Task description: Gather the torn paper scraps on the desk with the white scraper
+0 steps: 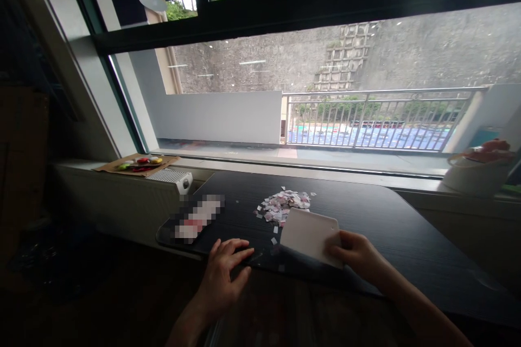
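My right hand (pixel 354 249) pinches the right edge of a flat, pale rectangular card (pixel 307 233), tilted over the dark table (pixel 366 206). Just behind the card lies a heap of small cut paper pieces (pixel 285 203), mostly white with some pinkish ones. A few loose bits lie apart from the heap, to the left of the card. At the table's front edge my left hand (pixel 228 265) rests with its fingers spread and nothing in them. Beyond it, on the left, is a blurred-out pale strip with a red patch (pixel 199 219).
A white radiator (pixel 122 200) stands left of the table, with a brown board (pixel 109 167) carrying several colourful items on top. A large window lies behind the table. A pale container (pixel 468 173) stands on the sill at right.
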The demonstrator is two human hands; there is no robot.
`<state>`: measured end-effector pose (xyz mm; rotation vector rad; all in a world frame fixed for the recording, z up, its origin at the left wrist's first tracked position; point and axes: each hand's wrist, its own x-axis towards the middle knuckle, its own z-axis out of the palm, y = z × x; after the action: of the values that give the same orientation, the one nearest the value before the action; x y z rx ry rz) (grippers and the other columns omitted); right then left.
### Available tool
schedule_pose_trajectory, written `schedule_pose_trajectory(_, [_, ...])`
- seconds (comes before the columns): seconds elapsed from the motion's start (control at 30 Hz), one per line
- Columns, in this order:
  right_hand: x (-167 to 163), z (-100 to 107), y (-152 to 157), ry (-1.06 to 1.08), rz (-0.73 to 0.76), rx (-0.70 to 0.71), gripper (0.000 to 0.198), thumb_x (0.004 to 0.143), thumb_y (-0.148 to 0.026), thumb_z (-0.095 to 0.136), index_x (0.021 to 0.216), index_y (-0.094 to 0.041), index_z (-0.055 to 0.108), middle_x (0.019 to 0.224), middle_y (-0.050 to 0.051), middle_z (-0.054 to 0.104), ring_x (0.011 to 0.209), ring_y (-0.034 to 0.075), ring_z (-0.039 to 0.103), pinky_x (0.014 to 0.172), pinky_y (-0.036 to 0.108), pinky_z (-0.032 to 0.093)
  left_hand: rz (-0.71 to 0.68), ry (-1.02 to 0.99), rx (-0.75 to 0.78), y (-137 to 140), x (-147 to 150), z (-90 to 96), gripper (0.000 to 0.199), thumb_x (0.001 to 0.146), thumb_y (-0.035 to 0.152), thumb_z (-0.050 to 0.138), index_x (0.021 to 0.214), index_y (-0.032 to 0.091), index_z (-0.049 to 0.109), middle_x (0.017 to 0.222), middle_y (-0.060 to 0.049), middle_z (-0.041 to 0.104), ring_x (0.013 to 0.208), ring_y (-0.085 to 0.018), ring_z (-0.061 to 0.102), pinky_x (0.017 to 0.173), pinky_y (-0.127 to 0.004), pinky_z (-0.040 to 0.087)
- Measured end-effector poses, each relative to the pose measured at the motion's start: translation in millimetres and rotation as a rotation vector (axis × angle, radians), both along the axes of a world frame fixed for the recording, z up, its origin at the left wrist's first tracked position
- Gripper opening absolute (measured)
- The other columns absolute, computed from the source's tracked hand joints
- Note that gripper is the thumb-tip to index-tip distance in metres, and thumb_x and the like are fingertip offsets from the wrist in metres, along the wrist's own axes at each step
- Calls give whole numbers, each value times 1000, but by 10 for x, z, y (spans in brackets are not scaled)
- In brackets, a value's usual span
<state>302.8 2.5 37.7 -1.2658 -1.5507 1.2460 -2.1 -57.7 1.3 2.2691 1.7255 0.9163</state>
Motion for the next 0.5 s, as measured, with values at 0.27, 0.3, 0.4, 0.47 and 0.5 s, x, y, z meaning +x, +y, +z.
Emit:
schedule_pose_trajectory(0.27, [-123, -1, 94, -57, 33, -85, 17, 58, -22, 65, 72, -13, 69, 67, 1, 70, 60, 16, 61, 55, 26, 46, 3, -7, -28, -6, 17, 22, 36, 74, 21, 53, 107, 32, 63, 118, -4, 60, 115, -26, 51, 105, -63, 19])
schedule_pose_trajectory(0.3, [-131, 24, 74, -53, 44, -111, 17, 58, -22, 66, 72, -13, 69, 68, 1, 71, 61, 16, 61, 56, 25, 46, 2, -7, -32, -7, 19, 25, 36, 75, 21, 53, 107, 32, 63, 119, -4, 60, 115, -26, 51, 105, -63, 19])
schedule_pose_trajectory(0.4, [-148, 97, 14, -25, 69, -169, 20, 56, -21, 68, 74, -13, 70, 71, 2, 72, 62, 16, 62, 58, 26, 47, -3, -9, -36, -10, 22, 29, 35, 75, 21, 53, 107, 32, 63, 119, -5, 60, 115, -25, 51, 105, -62, 19])
schedule_pose_trajectory(0.47, [-157, 127, -12, -8, 90, -189, 20, 55, -21, 69, 73, -13, 70, 70, 2, 73, 62, 16, 62, 58, 26, 47, -3, -12, -28, -9, 21, 29, 36, 75, 21, 53, 107, 31, 63, 118, -5, 60, 115, -25, 51, 105, -62, 19])
schedule_pose_trajectory(0.5, [-164, 133, -20, 1, 100, -200, 21, 54, -21, 69, 73, -12, 70, 70, 2, 73, 61, 16, 62, 58, 26, 47, -1, -14, -23, -9, 20, 29, 36, 75, 20, 53, 107, 31, 64, 118, -5, 60, 114, -25, 52, 105, -62, 19])
